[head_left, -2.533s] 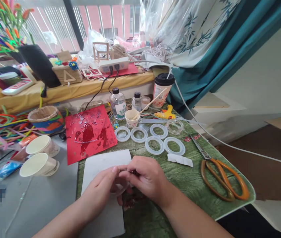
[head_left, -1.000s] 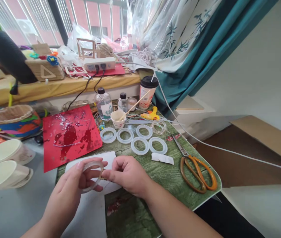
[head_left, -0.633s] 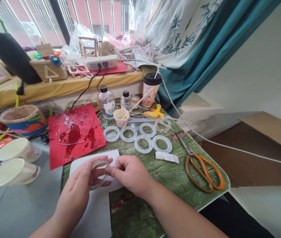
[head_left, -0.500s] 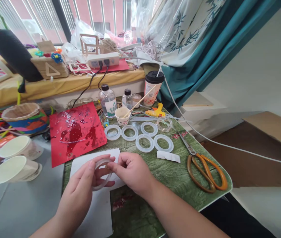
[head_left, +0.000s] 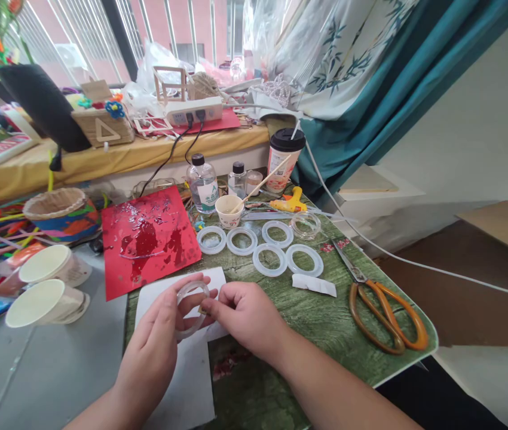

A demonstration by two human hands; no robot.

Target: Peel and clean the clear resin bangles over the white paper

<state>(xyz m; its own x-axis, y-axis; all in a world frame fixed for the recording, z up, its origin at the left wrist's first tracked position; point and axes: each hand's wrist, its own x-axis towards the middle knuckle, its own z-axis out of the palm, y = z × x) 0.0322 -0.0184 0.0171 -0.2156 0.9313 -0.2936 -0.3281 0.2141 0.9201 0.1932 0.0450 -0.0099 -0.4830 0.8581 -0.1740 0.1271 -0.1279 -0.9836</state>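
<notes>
My left hand (head_left: 158, 331) holds a translucent bangle-like ring (head_left: 183, 327) raised on edge, with thumb and fingers around its left side. My right hand (head_left: 245, 313) is closed in a pinch at the ring's right side. A small yellowish-brown piece (head_left: 202, 310) shows at its fingertips, touching or very near the ring; its kind is too small to tell. Both hands are above a white sheet (head_left: 191, 382). Beyond them, several translucent ring moulds (head_left: 270, 260) lie flat on the green wood-patterned table (head_left: 290, 322).
At right lie orange-handled scissors (head_left: 382, 304) and a white paper strip (head_left: 314, 285). Behind the moulds stand a paper cup with a stick (head_left: 229, 210), bottles (head_left: 203, 185), a lidded drink cup (head_left: 283, 164) and a yellow glue gun (head_left: 290, 202). A wet red sheet (head_left: 146, 242) and paper cups (head_left: 48, 301) are left.
Earlier both hands were close together around the ring, partly hiding it. Since then the left hand has raised it into view and the right pinch stays at its right edge. The view has shifted.
</notes>
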